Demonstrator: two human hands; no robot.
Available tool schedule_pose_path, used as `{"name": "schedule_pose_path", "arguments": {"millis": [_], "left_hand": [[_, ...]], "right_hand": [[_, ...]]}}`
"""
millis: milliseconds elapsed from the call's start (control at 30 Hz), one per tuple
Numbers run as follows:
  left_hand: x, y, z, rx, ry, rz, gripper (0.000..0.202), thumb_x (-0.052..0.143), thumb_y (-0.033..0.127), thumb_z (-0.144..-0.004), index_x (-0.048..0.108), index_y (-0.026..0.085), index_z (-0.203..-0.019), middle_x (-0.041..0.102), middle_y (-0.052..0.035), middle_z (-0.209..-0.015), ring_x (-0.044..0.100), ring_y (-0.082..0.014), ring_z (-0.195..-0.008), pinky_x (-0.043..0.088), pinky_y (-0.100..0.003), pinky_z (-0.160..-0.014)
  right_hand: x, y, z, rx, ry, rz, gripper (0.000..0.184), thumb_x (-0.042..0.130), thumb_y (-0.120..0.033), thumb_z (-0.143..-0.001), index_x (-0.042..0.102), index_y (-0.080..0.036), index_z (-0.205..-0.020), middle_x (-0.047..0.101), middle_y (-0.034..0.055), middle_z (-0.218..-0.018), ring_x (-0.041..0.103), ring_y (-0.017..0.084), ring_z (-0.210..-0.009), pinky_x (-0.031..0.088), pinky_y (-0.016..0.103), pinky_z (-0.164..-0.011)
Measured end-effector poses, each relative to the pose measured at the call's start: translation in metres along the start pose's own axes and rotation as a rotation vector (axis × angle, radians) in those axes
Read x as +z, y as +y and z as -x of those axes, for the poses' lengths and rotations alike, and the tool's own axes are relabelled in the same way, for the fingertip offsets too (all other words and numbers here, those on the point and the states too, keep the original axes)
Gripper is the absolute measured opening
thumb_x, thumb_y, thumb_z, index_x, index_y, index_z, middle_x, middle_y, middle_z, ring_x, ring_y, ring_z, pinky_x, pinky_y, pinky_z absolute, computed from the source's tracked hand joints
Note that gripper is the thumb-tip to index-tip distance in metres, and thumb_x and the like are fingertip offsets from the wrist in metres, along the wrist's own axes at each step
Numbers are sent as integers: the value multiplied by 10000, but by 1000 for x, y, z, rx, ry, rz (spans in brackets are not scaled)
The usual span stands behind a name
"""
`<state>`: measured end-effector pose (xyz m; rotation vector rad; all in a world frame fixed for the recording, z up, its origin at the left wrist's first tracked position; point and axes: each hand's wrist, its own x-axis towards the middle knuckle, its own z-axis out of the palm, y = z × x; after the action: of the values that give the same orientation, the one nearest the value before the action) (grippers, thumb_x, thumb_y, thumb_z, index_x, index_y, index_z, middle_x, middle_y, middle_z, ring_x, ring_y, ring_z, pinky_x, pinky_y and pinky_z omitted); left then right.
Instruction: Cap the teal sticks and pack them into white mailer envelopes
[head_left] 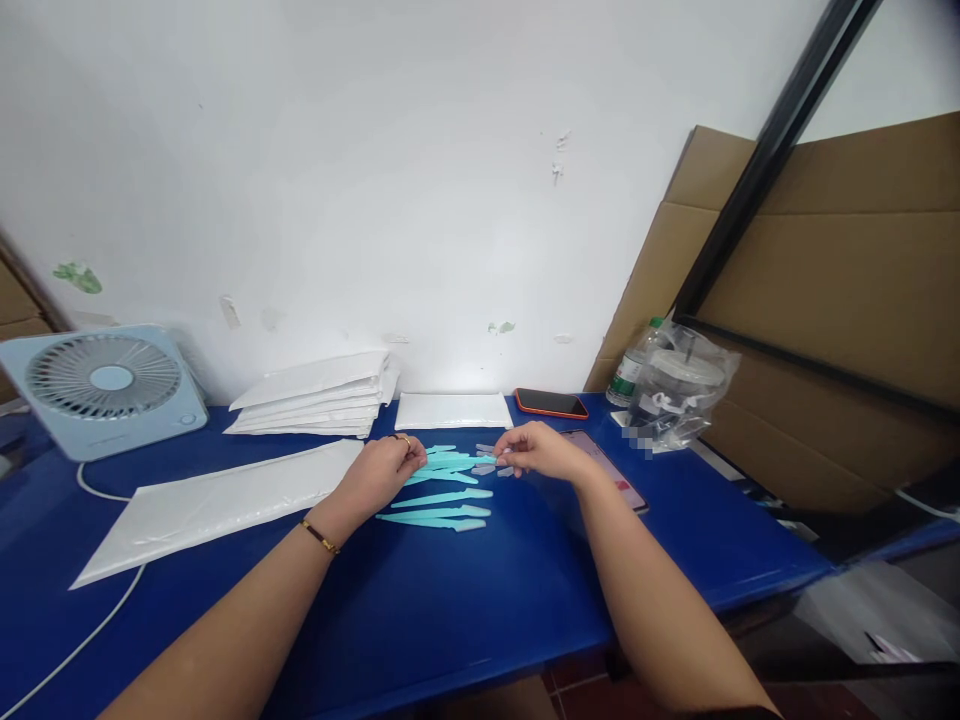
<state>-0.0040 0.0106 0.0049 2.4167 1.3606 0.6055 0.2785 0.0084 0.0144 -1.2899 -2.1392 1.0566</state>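
Several turquoise eyebrow razors [442, 497] lie on the blue table, their blade ends pointing right. My left hand [391, 470] is closed in a pinch on the slim left end of one razor [459, 463], above the others in the pile. My right hand [536, 450] pinches the same razor at its right end; whether a clear cap is between those fingertips I cannot make out. Small clear plastic caps [484, 448] lie beside and partly behind my right fingers.
A light blue fan [112, 385] stands at the left. White padded mailers [307, 400] are stacked by the wall, with a long mailer [225, 505] nearer. An orange-edged phone [551, 403], a second phone [630, 493], a bottle [626, 378] and a bagged cup [679, 395] are at right.
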Motion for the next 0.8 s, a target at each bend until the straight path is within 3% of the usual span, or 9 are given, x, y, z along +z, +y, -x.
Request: {"name": "schedule_pose_path", "arguments": {"millis": [200, 267, 367, 433, 600, 800], "left_hand": [[-11, 4, 8, 66, -361, 62, 225, 484, 369, -798, 645, 223, -738, 648, 8, -740, 573, -142, -665, 398, -231, -587], [-9, 3, 8, 57, -324, 34, 212, 492, 370, -795, 653, 234, -810, 647, 2, -797, 581, -151, -705, 411, -237, -606], [-3, -1, 6, 60, -141, -93, 226, 505, 348, -792, 640, 244, -942, 625, -24, -952, 580, -184, -829, 421, -276, -699], [2, -3, 3, 62, -91, -163, 213, 509, 328, -792, 639, 244, -938, 611, -34, -1000, 574, -199, -873, 415, -299, -741], [5, -3, 0, 49, -113, -213, 142, 514, 302, -784, 628, 217, -790, 619, -38, -910, 579, -199, -841, 408, -296, -717], [-3, 2, 3, -7, -104, -124, 135, 498, 303, -793, 602, 220, -773, 642, -10, -781, 579, -177, -734, 382, -269, -625]], "right_hand": [[5, -6, 2, -4, -219, -68, 321, 646, -393, -725, 691, -127, -899, 658, 39, -664, 633, 148, -604, 499, 242, -563], [2, -3, 3, -2, -171, -12, 283, 624, -360, -745, 689, -137, -906, 671, 42, -698, 632, 144, -605, 488, 238, -563], [-4, 4, 3, -14, 38, 207, 190, 631, -269, -722, 693, -170, -871, 686, 42, -807, 626, 151, -685, 464, 232, -596], [-6, 8, 2, -3, 95, 350, 152, 656, -225, -682, 695, -182, -823, 679, 41, -847, 615, 165, -757, 451, 235, -638], [-3, 5, -1, 52, 15, 437, 74, 659, -215, -669, 660, -169, -728, 660, 45, -820, 589, 162, -725, 420, 231, -605], [2, 2, 0, 40, -55, 175, 132, 624, -288, -719, 608, -165, -763, 633, 5, -688, 564, 109, -551, 415, 210, -524]]}}
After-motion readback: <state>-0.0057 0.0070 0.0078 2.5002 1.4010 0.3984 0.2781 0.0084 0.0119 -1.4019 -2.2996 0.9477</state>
